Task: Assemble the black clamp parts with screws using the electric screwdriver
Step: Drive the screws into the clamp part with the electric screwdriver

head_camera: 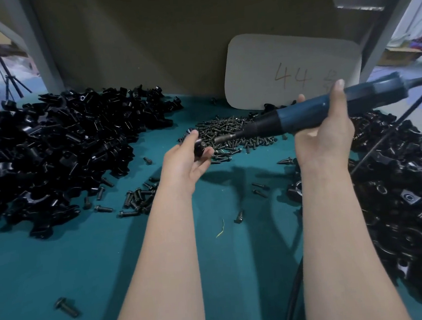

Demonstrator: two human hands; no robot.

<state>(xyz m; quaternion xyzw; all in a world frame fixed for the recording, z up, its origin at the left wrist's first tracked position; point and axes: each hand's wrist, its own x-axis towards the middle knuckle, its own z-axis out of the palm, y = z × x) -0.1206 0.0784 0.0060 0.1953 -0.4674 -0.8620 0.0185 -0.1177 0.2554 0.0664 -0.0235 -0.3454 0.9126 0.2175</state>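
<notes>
My left hand holds a small black clamp part between thumb and fingers, above the green table. My right hand grips the blue electric screwdriver, which lies nearly level and points left. Its metal bit meets the clamp part in my left hand. A pile of small dark screws lies on the table just behind the two hands.
A big heap of black clamp parts fills the left of the table, another heap the right. Loose screws lie scattered near the left heap. The screwdriver's black cable runs over the right heap. A white card marked 44 leans against the back.
</notes>
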